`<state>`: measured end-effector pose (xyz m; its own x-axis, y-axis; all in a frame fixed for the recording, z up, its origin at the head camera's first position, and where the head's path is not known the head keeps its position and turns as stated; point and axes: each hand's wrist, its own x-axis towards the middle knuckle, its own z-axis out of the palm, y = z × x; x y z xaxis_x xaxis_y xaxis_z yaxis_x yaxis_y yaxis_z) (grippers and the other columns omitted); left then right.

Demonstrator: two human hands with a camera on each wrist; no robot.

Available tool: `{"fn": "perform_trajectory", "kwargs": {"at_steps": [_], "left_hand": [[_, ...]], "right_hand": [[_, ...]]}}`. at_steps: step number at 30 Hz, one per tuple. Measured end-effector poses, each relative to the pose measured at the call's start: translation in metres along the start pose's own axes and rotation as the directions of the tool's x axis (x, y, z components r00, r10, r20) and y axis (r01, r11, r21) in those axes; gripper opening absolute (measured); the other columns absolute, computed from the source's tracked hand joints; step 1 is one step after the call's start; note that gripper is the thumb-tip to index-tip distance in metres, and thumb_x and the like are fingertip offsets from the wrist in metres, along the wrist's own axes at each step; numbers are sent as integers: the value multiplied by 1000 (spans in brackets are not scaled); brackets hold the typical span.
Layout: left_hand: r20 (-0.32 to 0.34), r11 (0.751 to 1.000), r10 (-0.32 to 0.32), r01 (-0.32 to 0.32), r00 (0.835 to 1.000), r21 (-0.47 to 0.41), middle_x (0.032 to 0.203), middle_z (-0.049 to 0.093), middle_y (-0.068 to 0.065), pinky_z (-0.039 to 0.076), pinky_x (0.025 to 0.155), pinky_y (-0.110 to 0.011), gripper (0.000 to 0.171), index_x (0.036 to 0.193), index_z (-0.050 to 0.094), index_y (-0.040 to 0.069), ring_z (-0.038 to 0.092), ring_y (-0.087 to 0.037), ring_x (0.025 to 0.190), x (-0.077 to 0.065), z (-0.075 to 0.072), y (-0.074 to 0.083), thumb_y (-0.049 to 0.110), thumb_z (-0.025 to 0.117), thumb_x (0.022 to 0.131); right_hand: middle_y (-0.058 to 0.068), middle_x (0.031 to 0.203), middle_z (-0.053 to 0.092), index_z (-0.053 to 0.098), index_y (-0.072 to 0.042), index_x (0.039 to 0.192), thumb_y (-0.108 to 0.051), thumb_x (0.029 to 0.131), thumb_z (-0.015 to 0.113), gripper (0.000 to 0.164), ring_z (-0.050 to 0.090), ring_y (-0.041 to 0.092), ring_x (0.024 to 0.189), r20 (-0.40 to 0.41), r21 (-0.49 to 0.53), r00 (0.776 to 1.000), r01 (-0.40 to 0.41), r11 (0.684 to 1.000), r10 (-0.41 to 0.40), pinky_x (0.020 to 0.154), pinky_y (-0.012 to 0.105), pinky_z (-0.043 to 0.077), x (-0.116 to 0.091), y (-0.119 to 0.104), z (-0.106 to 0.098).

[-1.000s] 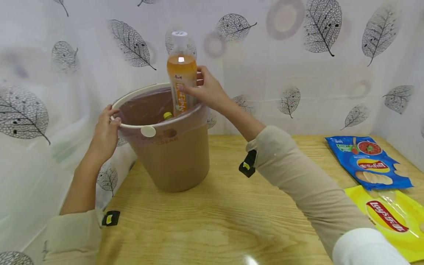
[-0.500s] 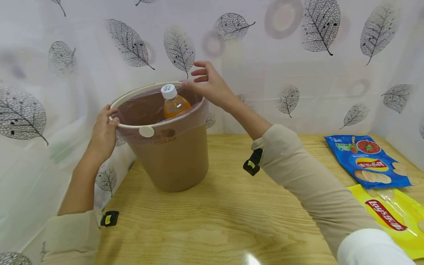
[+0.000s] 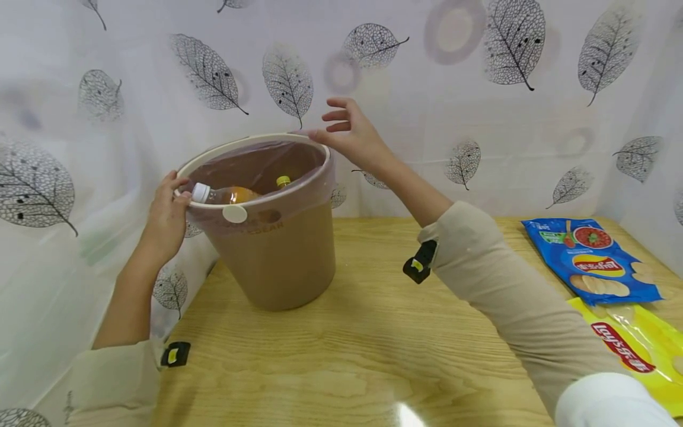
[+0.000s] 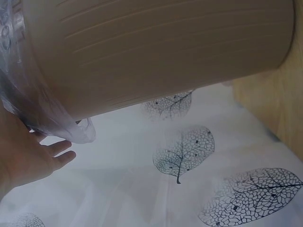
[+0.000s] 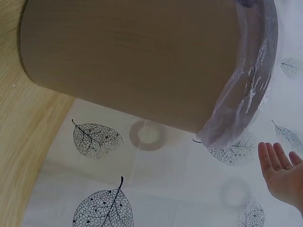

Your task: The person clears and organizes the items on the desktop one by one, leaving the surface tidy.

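Holding the lined bin point(image 3: 280, 267) by its rim point(image 3: 245, 142) with the left hand point(image 3: 165, 216), with an orange-drink bottle point(image 3: 237, 194) slanted inside.
Pinching in a narrow left grip, beside the bottle's white cap point(image 3: 200, 193); holding the right hand point(image 3: 356, 137) in a wide, loose grip just off the rim. On the tabletop point(image 3: 347, 356), well to the right: blue chip bag point(image 3: 594, 258), yellow chip bag point(image 3: 629, 347).
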<state>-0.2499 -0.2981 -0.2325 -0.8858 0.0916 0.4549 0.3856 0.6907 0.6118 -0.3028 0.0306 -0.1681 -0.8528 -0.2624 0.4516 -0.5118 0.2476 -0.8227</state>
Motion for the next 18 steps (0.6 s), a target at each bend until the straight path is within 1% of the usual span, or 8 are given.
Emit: {"fn": "perform_trajectory", "kwargs": {"at_steps": [5,10,13,18], "left_hand": [[-3,1000,3,-3,1000,6,149,3,-24,-2,103,-56,49,135,23,-13,-1,-43,133,-1,-1,1,19,20,98],[-4,1000,6,-6,1000,-3,148,3,-25,-3,103,-57,50,135,24,-14,-2,-43,133,-1,0,2,19,20,98],[-1,1000,15,-15,1000,-6,148,2,-25,-4,102,-58,50,135,23,-14,-2,-44,132,-1,1,1,19,20,98],[-2,1000,25,-25,1000,-2,149,3,-24,-4,101,-60,52,135,23,-13,-2,-45,132,-4,0,2,22,19,97]], "right_hand": [[6,128,47,31,-10,139,-29,81,69,71,48,14,111,-21,-14,1000,-2,1000,2,88,27,42,-6,1,-11],[6,129,47,31,-12,139,-29,81,69,71,47,14,112,-31,-10,999,-12,1000,12,90,30,41,-15,5,-26],[5,129,47,31,-12,139,-27,82,68,70,47,15,113,-37,6,999,-21,1000,21,90,30,41,-23,8,-37],[6,129,47,31,-11,139,-24,83,67,67,46,18,114,-54,14,998,-15,1000,16,92,32,40,-40,14,-57]]}}
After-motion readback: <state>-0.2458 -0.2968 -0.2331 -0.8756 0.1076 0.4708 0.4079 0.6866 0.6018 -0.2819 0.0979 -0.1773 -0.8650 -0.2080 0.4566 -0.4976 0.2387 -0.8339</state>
